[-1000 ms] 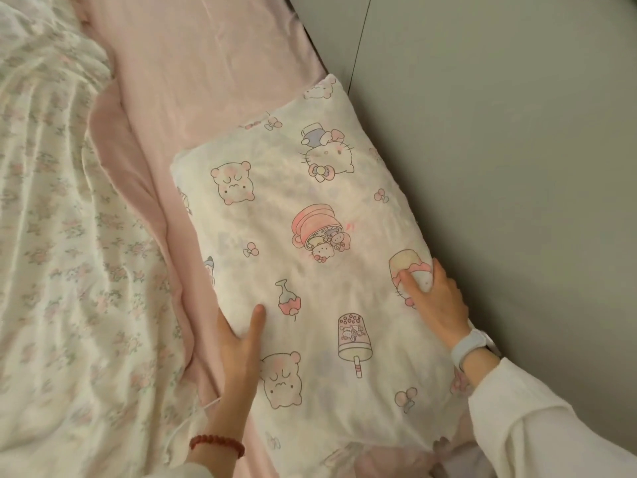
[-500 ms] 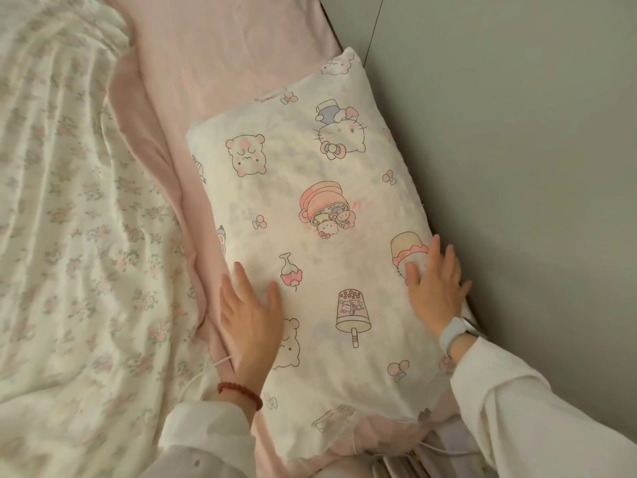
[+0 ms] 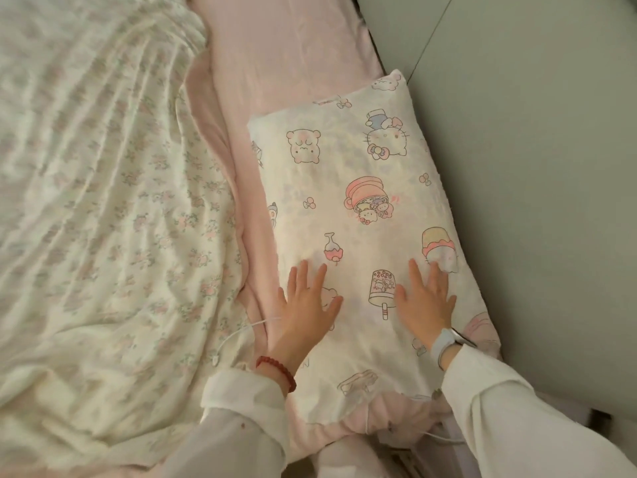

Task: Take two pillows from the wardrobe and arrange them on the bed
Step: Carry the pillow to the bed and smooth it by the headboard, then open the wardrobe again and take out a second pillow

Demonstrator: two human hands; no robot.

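Observation:
A white pillow [image 3: 348,174] printed with pink cartoon characters lies flat on the pink bed sheet [image 3: 293,46], its long right side against the grey headboard panel. My left hand [image 3: 306,301] rests palm down on the pillow's near left part, fingers spread. My right hand [image 3: 427,298], with a pale watch on the wrist, lies flat on the near right part, fingers spread too. Neither hand grips anything. Only this one pillow is in view.
A rumpled floral quilt [image 3: 103,201] covers the left of the bed. The grey padded headboard [image 3: 534,167] runs along the right. A thin white cable [image 3: 238,334] lies on the quilt's edge by my left wrist.
Both hands have gone from holding the pillow's sides to lying flat on its top. My right hand slid inward from the pillow's right edge.

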